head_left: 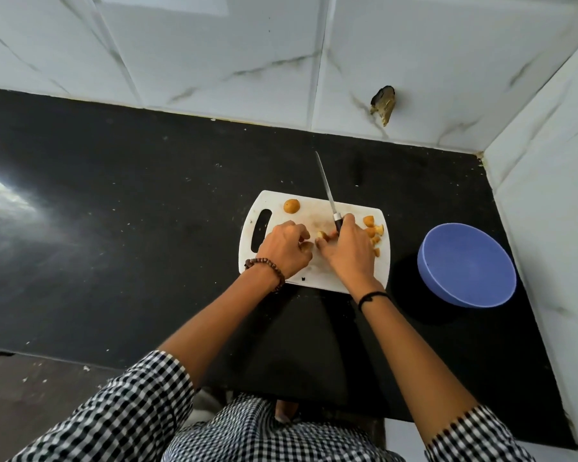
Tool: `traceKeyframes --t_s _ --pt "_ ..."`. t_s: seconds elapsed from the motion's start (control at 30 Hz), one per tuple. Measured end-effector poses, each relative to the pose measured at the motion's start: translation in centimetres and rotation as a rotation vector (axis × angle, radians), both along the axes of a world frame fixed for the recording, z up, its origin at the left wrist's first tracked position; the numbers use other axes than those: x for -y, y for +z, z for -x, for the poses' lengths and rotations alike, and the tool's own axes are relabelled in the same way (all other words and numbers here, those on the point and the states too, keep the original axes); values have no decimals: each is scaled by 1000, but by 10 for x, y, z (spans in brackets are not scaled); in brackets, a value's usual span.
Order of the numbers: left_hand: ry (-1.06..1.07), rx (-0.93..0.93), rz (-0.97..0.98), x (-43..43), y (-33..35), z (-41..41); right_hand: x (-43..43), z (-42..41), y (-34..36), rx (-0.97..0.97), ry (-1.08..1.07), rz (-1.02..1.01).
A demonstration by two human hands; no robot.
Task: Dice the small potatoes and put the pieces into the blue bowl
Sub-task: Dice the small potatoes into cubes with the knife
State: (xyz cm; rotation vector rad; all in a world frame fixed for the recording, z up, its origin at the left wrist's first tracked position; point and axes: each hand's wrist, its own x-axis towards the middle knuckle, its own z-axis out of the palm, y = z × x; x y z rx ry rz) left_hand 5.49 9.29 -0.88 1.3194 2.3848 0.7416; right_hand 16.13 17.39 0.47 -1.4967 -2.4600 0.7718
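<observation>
A white cutting board point(317, 208) lies on the black counter. One whole small potato point(291, 206) sits near its far left. Several cut potato pieces point(373, 232) are heaped along the board's right edge. My right hand point(347, 251) grips the handle of a knife point(327, 191), whose blade points away toward the wall. My left hand point(285, 248) rests on the board with its fingers curled over a potato piece point(321, 235) between the two hands. The blue bowl point(467, 265) stands to the right of the board and looks empty.
A white marble-tiled wall runs behind the counter and along the right side, close to the bowl. A broken hole point(383, 104) shows in the back wall. The black counter point(131, 211) stretches far to the left. My checked sleeves fill the bottom of the view.
</observation>
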Motion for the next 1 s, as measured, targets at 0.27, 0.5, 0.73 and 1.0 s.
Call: traceKeyframes --t_s 0.27,0.5,0.73,1.0 --pt "-54 -18 -6 7 -5 7 -22 41 8 -110 26 -38" --pt "-67 60 -49 5 -8 13 -31 45 -1 -139 54 26" --pt "-54 33 -99 -1 -8 6 -2 -10 1 -270 -54 113" --pt "-60 -18 -108 -20 -5 -15 33 -45 6 -220 -109 280"
